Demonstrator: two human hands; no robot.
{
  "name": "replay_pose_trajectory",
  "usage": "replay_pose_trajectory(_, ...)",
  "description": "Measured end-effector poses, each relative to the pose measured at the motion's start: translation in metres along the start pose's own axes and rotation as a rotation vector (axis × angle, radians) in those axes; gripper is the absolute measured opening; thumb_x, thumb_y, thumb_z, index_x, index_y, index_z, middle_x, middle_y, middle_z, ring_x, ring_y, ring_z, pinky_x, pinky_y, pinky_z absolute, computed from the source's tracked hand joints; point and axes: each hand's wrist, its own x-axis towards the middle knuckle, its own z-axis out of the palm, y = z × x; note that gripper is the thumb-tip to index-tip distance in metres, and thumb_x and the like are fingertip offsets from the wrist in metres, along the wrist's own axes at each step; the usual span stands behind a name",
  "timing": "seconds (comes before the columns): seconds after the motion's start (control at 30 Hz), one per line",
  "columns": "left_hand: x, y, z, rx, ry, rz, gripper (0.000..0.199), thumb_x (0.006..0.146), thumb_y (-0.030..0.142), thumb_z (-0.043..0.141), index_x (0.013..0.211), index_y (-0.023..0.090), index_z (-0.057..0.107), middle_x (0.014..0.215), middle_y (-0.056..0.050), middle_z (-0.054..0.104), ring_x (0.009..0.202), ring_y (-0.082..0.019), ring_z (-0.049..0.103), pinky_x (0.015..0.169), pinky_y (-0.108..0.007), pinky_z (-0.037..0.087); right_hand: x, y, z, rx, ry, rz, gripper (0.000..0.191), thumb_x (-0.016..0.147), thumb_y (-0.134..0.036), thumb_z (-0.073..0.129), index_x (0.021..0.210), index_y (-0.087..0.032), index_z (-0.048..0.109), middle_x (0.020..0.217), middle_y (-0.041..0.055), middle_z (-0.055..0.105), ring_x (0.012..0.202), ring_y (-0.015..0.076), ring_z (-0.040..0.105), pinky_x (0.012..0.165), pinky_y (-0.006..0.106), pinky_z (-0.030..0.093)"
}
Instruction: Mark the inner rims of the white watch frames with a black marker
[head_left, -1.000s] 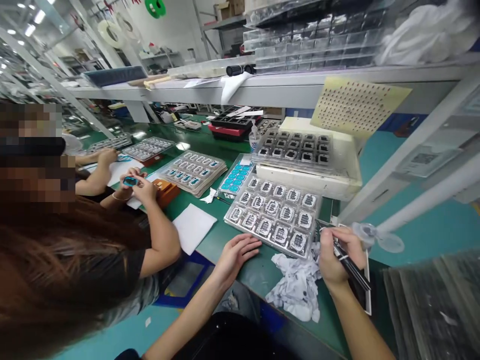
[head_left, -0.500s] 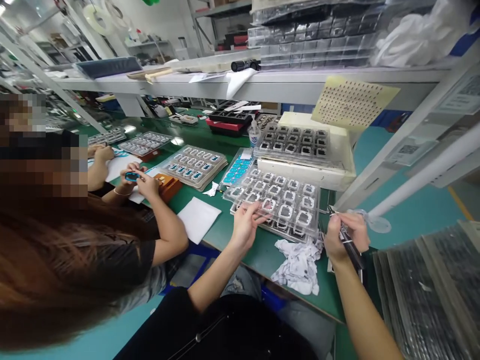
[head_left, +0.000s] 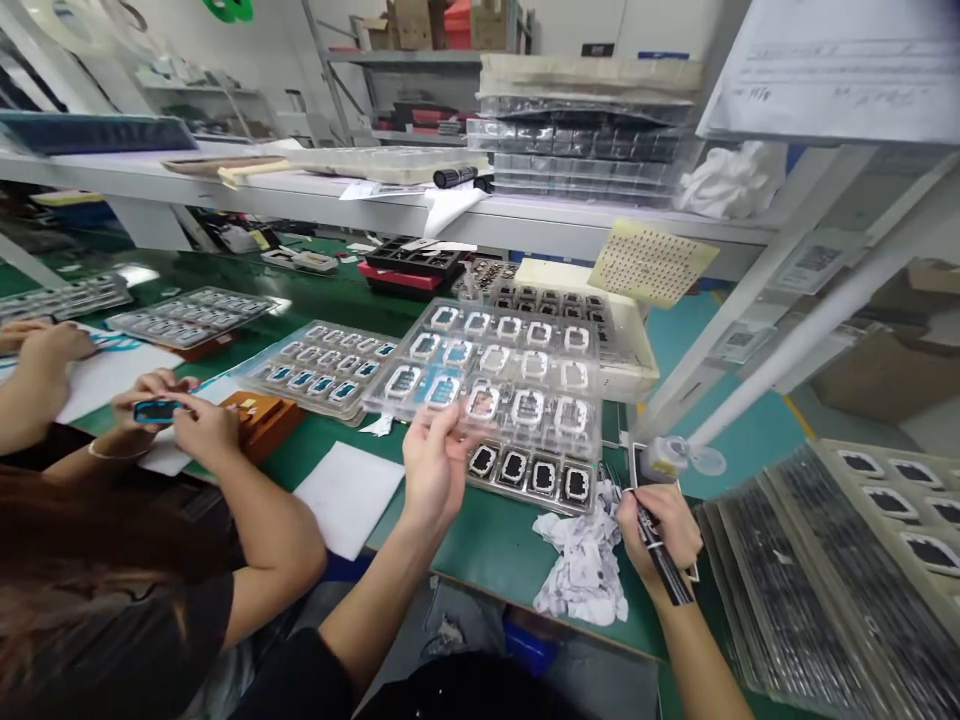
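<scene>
Head view: a tray transfer seems in hand, a clear tray (head_left: 514, 362) being pinched by the left hand (head_left: 436, 465) above a lower tray (head_left: 529, 490) on the bench (head_left: 487, 550), a black tool (head_left: 666, 572) clasped in the right hand (head_left: 670, 525), level support apparently called for next.

Head-worn as the single view, looking forward and down from the near side across the green bench (head_left: 487, 560); close above left hand (head_left: 436, 465) and right hand (head_left: 660, 535), taking in a co-worker's arm (head_left: 262, 530) at left and the far shelf (head_left: 315, 205).
</scene>
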Motion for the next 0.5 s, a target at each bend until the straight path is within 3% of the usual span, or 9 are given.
replay_pose_trajectory(0.13,0.065,-0.02,0.066,-0.028,-0.054,-0.008,0.046,0.089,0.037,0.099,0.096,0.023,0.056,0.099,-0.005,0.085,0.112,-0.026,0.09,0.102,-0.04,0.075,-0.014,-0.002,0.002,-0.009,-0.064,-0.024,0.026,0.094,-0.003,0.086,0.109,-0.021,0.073,0.084,0.0018,0.078,0.065,0.0199,0.075,0.059,0.033,0.067)
replay_pose_trajectory(0.23,0.112,-0.046,0.115,-0.007,-0.068,-0.048,0.046,0.099,0.032,0.094,0.095,0.024,0.049,0.093,-0.004,0.083,0.097,-0.02,0.088,0.102,-0.039,0.075,-0.02,-0.001,0.002,-0.028,-0.074,-0.035,0.027,0.095,-0.001,0.085,0.111,-0.02,0.073,0.086,0.0035,0.078,0.068,0.0199,0.074,0.061,0.034,0.067)
replay_pose_trajectory(0.3,0.134,-0.064,0.136,0.029,-0.066,-0.075,0.049,0.104,0.032,0.093,0.095,0.024,0.045,0.086,0.001,0.077,0.085,-0.014,0.083,0.1,-0.037,0.075,-0.022,0.0,0.002,-0.044,-0.08,-0.042,0.025,0.097,-0.001,0.084,0.111,-0.018,0.072,0.088,0.0049,0.078,0.071,0.0197,0.073,0.063,0.034,0.067)
replay_pose_trajectory(0.4,0.153,-0.087,0.146,0.125,-0.068,-0.119,0.047,0.11,0.037,0.09,0.096,0.023,0.047,0.084,0.002,0.072,0.081,-0.011,0.079,0.097,-0.033,0.073,-0.024,0.0,0.001,-0.066,-0.102,-0.041,0.02,0.1,-0.003,0.083,0.111,-0.016,0.072,0.09,0.0039,0.077,0.074,0.018,0.073,0.066,0.031,0.066)
replay_pose_trajectory(0.5,0.165,-0.099,0.136,0.278,-0.1,-0.166,0.036,0.115,0.045,0.083,0.111,0.015,0.065,0.101,-0.005,0.078,0.091,-0.017,0.081,0.09,-0.035,0.073,-0.026,-0.002,0.001,-0.068,-0.124,-0.032,0.02,0.101,-0.002,0.082,0.111,-0.016,0.07,0.09,0.0024,0.075,0.075,0.0169,0.072,0.068,0.03,0.065)
